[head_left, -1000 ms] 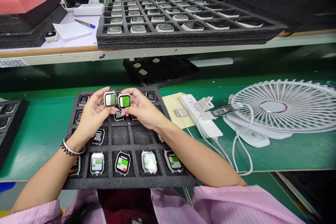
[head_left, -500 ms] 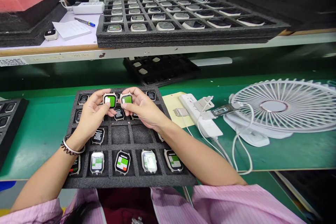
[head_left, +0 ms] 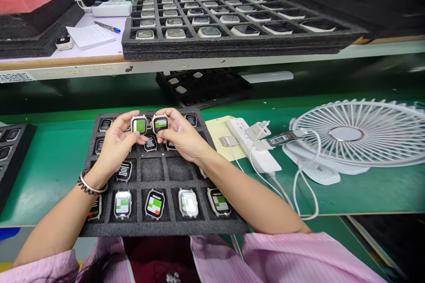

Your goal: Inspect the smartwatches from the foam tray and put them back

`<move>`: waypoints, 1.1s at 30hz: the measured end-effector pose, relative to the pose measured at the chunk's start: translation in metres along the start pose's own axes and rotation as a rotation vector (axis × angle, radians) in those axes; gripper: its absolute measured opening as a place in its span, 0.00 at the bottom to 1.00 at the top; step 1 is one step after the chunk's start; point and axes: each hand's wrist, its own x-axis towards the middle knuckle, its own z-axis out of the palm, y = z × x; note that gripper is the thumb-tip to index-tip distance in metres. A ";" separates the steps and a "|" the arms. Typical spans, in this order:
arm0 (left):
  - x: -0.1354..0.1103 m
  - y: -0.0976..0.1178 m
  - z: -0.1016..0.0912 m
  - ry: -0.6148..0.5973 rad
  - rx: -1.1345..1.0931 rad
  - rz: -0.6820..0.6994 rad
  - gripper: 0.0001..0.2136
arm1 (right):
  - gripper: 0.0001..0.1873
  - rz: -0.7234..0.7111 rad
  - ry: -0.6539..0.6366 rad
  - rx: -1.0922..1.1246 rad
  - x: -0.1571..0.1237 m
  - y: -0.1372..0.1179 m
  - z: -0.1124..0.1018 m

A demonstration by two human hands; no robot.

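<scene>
My left hand (head_left: 120, 138) is closed on a smartwatch case (head_left: 139, 125), its thumb at the lower edge of a mostly green screen. Beside it, my right hand (head_left: 179, 132) grips another strapless smartwatch (head_left: 160, 124) that shows green and dark bands. Both watches are held up over the far part of a black foam tray (head_left: 133, 229). Several more watches lie in the tray's pockets, among them one with a green, white and red screen (head_left: 155, 204) in the near row. Two bare pockets (head_left: 152, 170) show in the row behind it. My hands hide part of the far rows.
On the right stand a white power strip (head_left: 254, 146) with plugs and cables, and a white fan (head_left: 358, 135). A shelf ahead bears a large foam tray (head_left: 232, 48) of watches. Another tray (head_left: 15, 150) sits at the left edge. Co-workers are in the background.
The screens of both held watches have changed: the left is now nearly all green, the right shows dark bands with green. My hands have stayed almost in place.
</scene>
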 end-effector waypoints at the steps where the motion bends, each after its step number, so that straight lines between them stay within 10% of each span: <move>1: 0.000 0.001 0.000 0.009 0.013 -0.013 0.19 | 0.20 0.005 0.001 -0.012 0.000 0.000 0.000; 33: -0.001 0.002 0.002 0.042 -0.042 -0.054 0.20 | 0.25 0.045 0.056 0.043 0.000 -0.003 -0.001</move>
